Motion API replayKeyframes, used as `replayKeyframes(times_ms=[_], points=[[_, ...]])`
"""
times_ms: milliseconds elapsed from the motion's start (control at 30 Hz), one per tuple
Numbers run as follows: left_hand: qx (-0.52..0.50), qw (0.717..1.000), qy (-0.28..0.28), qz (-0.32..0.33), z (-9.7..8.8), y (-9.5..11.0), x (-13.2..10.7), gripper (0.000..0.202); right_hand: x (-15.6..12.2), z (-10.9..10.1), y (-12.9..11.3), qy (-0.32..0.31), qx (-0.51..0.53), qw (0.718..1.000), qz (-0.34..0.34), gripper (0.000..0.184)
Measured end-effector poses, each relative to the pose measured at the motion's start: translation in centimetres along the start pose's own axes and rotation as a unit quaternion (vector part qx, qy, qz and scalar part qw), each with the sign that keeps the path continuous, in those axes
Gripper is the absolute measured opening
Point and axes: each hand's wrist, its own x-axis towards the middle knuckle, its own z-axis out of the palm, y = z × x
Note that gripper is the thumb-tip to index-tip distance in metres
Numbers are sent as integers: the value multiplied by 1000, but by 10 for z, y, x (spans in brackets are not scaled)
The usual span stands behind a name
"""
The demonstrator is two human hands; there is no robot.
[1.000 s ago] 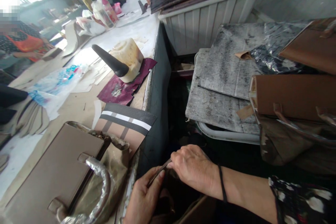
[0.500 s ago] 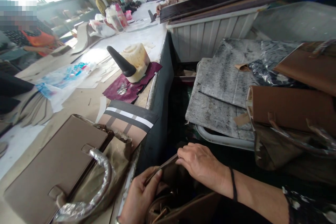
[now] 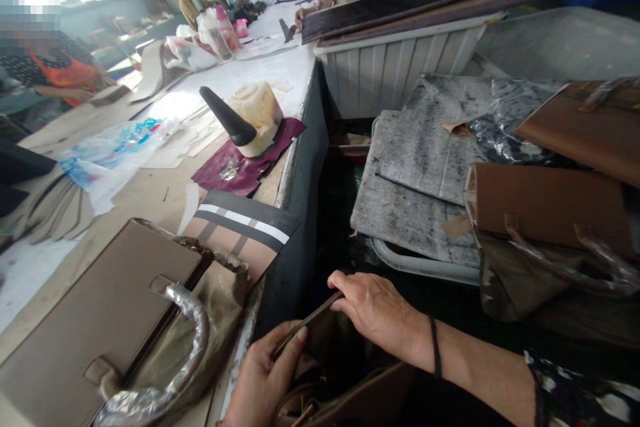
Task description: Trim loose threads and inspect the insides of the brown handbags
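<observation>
Low in the head view, a brown leather handbag (image 3: 345, 393) sits open in front of me, below the bench edge. My left hand (image 3: 263, 380) pinches the near end of the bag's top edge (image 3: 305, 323), thumb on the rim. At the far end of that same edge my right hand (image 3: 377, 313) curls its fingers over the rim. Between the two hands the bag's mouth is pulled open and dark inside.
A taupe handbag (image 3: 100, 327) with a plastic-wrapped handle lies on the bench at left, beside a striped panel (image 3: 245, 227). A glue jug (image 3: 255, 113) stands on maroon leather. Brown bags (image 3: 545, 203) and grey boards (image 3: 425, 167) are stacked at right. Other people work farther along.
Both hands stay on the bag's edge and have spread it wider. The view has shifted slightly, bringing more of the bag's open mouth into sight.
</observation>
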Motion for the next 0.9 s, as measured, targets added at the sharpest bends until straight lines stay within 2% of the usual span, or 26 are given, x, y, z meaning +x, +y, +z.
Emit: replayKeyframes(times_ms=[167,533,633,800,900], points=[[-2,1000,-13,-4,0,1,0,41,2,5,5,0,5,1000,-12,16],[6,999,-34,-15,-5,1,-6,42,5,0,1,-39,2,999,-18,13],[30,996,-81,-24,-13,8,-2,42,7,0,-2,-53,2,999,-15,13],[70,970,-229,-32,-19,30,30,37,12,2,-5,-51,-10,999,-16,14],[119,961,-251,-20,-13,35,54,31,13,4,-3,-46,-12,999,-11,12]])
